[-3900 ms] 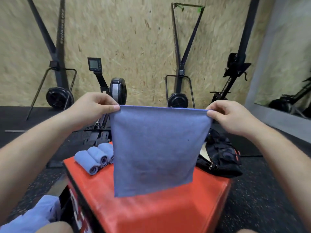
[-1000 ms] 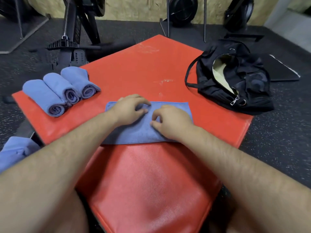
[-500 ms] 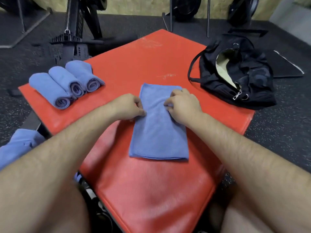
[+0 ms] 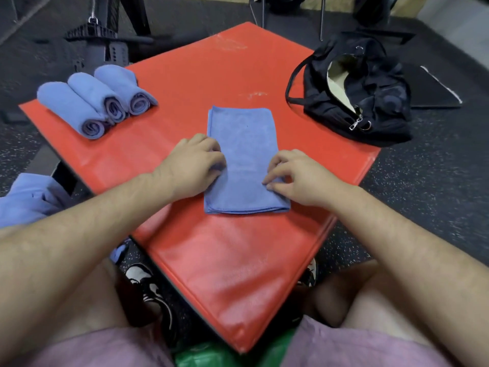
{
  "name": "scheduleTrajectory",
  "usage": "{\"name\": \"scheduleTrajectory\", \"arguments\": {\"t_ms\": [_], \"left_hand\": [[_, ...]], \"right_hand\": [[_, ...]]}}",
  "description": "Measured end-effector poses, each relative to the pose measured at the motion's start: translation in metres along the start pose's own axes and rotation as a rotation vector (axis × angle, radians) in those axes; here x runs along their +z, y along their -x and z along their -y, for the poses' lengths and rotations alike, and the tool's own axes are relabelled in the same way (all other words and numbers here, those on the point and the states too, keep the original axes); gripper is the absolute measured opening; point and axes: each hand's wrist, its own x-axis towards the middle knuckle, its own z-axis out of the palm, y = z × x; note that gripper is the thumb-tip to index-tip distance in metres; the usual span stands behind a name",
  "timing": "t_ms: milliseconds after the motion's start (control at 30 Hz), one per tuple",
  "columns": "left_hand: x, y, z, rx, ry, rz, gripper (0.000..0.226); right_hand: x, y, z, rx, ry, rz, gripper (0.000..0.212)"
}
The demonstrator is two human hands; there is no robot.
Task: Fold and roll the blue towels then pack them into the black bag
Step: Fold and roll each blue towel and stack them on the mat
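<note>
Folded blue towel (image 4: 243, 160) lies flat, long axis away from the person, mid red pad (image 4: 211, 75). Both forearms reach in from below, palms down. Left hand (image 4: 194, 165): fingers curled, gripping the towel's left edge. Right hand (image 4: 299, 176): thumb and fingertips pinch the right edge (nearer the close end). Three rolled towels (image 4: 95, 99) far left; black bag (image 4: 357, 102), unzipped, far right.

Your towel (image 4: 242, 160) is matt, short-napped cloth, and the three rolls (image 4: 92, 102) are the same stuff. The box (image 4: 211, 260) you work on wears smooth red vinyl with a dull gloss, scuffed white at its far end. The bag (image 4: 381, 102) is matt black fabric with a shiny metal zip pull (image 4: 355, 125). The floor (image 4: 423, 194) looks like rough speckled rubber.
</note>
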Motion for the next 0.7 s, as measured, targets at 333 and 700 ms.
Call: {"name": "scheduleTrajectory", "arguments": {"t_ms": [333, 700], "left_hand": [[-0.016, 0.044, -0.011, 0.190, 0.298, 0.225, 0.043], [-0.015, 0.050, -0.021, 0.142, 0.257, 0.131, 0.031]], "right_hand": [[0.000, 0.049, -0.004, -0.043, -0.161, 0.109, 0.032], [0.002, 0.037, 0.003, -0.120, 0.048, 0.119, 0.024]]}}
